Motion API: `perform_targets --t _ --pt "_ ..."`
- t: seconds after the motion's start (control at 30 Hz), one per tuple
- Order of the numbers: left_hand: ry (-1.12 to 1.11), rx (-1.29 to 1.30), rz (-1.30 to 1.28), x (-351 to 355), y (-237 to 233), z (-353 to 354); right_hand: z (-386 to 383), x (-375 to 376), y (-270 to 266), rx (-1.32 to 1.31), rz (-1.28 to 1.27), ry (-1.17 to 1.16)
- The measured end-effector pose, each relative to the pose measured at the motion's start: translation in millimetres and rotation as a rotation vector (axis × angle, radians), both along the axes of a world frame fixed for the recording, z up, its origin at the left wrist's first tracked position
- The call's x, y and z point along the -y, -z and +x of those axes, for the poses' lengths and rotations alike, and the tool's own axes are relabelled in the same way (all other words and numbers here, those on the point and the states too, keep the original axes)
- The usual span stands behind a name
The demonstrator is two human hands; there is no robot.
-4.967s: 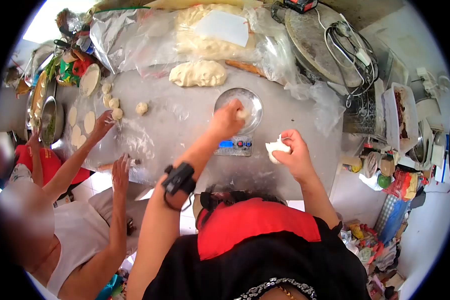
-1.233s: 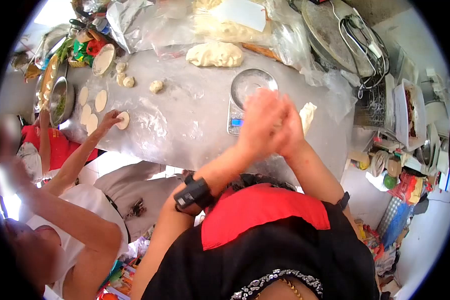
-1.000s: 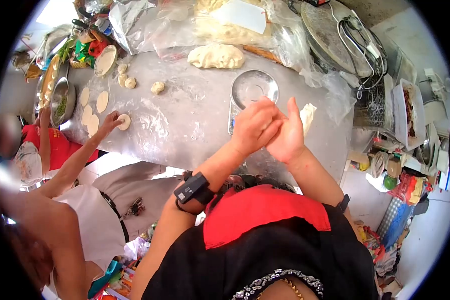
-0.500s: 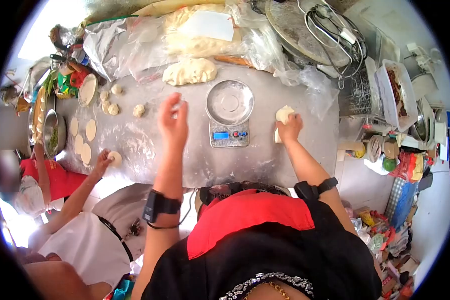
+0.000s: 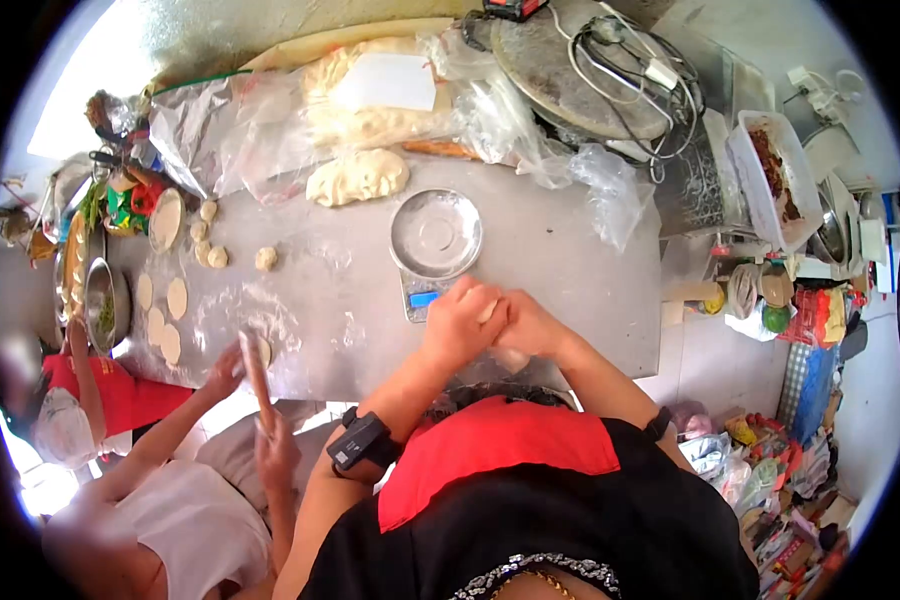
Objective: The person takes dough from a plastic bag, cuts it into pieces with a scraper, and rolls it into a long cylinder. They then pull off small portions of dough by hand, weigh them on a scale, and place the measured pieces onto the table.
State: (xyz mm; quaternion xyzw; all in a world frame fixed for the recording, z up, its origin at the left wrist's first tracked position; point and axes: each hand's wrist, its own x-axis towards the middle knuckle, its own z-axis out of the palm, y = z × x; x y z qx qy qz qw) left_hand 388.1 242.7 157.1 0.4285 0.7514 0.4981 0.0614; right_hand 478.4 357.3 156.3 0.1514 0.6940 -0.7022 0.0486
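Note:
My left hand (image 5: 460,322) and my right hand (image 5: 532,323) meet just below the scale, both closed round a piece of dough (image 5: 511,358) that shows between and beneath them. The metal pan (image 5: 436,234) on top of the scale holds nothing. My left hand partly covers the scale's lower part, with its blue display (image 5: 423,300) still showing. Behind the pan, to the left, lies a large lump of dough (image 5: 358,177).
To the left, a co-worker's hands (image 5: 276,449) hold a rolling pin (image 5: 255,380) by a dough round. Flat rounds (image 5: 176,298) and small dough balls (image 5: 266,258) lie on the metal table (image 5: 600,290). Plastic bags (image 5: 610,190) and a round board (image 5: 570,75) are at the back.
My left hand has come down and my right hand has moved left with the dough, so they now meet. The co-worker now has a rolling pin over a dough round.

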Motion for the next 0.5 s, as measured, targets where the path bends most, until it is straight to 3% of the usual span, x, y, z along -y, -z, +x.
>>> perform_targets --t 0.03,0.13,0.17,0.23,0.27,0.3,0.37,0.4,0.43,0.47,0.5 --pt "0.014 -0.105 0.073 -0.6 0.7 -4.5 2.4 -0.9 3.1 -0.027 0.079 -0.048" --pt "-0.203 -0.215 -0.151 -6.6 30.1 -47.1 8.7 -18.0 -22.4 0.158 -0.191 -0.406" --pt "-0.277 -0.118 -0.129 -2.6 31.6 -56.2 10.3 -15.8 -40.4 0.092 -0.171 -0.455" --pt "-0.4 0.054 -0.05 -8.5 18.5 -89.5 8.0 -18.7 -44.8 0.149 -0.079 -0.258" --pt "-0.29 0.148 -0.152 -5.6 28.0 -103.7 8.7 -20.4 -44.9 0.17 -0.028 -0.148" --pt "-0.179 0.233 -0.246 -1.4 48.6 -111.5 11.1 -22.9 -21.9 0.202 0.2 -0.076" --pt "-0.26 -0.032 -0.307 3.0 88.6 -105.4 20.8 -26.0 18.2 0.275 0.728 -0.092" --pt "-0.283 -0.002 -0.186 6.1 84.5 -94.8 32.6 -30.4 52.8 0.272 0.856 -0.136" --pt "-0.3 0.073 -0.158 7.5 82.0 -86.0 33.6 -30.4 67.7 0.447 0.882 -0.138" --pt "-0.311 0.256 -0.092 8.3 65.6 -74.9 47.1 -24.5 78.5 0.358 1.004 -0.097" --pt "-0.28 0.33 -0.103 15.7 80.3 -71.4 61.4 -22.8 88.0 0.269 1.127 -0.059"
